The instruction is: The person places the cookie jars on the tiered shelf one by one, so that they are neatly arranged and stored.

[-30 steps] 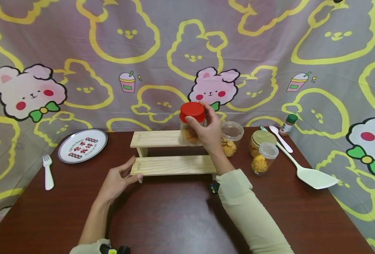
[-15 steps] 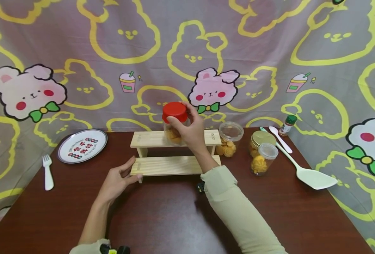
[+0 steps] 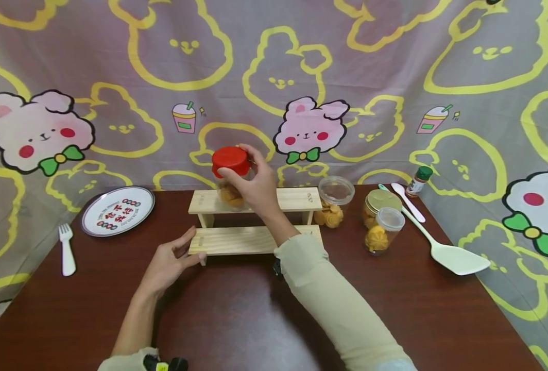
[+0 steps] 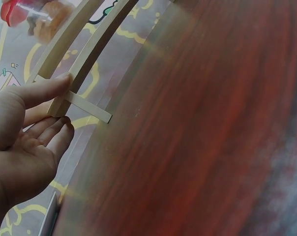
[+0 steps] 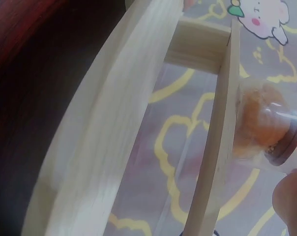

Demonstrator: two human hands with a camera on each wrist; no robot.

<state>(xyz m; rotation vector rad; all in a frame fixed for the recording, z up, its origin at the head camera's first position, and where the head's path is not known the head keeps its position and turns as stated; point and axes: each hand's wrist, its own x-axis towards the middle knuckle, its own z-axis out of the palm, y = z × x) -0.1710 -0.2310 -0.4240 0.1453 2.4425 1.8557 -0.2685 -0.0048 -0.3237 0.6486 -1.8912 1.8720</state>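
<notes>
My right hand (image 3: 258, 189) grips a clear jar of cookies by its red lid (image 3: 229, 158). The jar (image 5: 261, 123) is upright at the upper board of a two-tier wooden rack (image 3: 237, 241), left of its middle. Whether its base fully rests on the board I cannot tell. My left hand (image 3: 166, 265) pinches the left end of the lower board. In the left wrist view the thumb (image 4: 47, 91) lies along the board's edge, with fingers on the other side. Only a bit of the right hand (image 5: 290, 199) shows in the right wrist view.
Right of the rack stand an open-looking clear jar of cookies (image 3: 331, 203), a gold-lidded jar (image 3: 381, 201) and a small clear-lidded jar (image 3: 382, 232). Farther right are a spatula (image 3: 457, 257), a white spoon (image 3: 408, 202) and a green-capped bottle (image 3: 419, 182). A plate (image 3: 118, 211) and fork (image 3: 67, 250) lie left.
My right hand has carried the red-lidded jar leftward along the upper board, uncovering that board's right end. My left hand keeps its hold on the lower board.
</notes>
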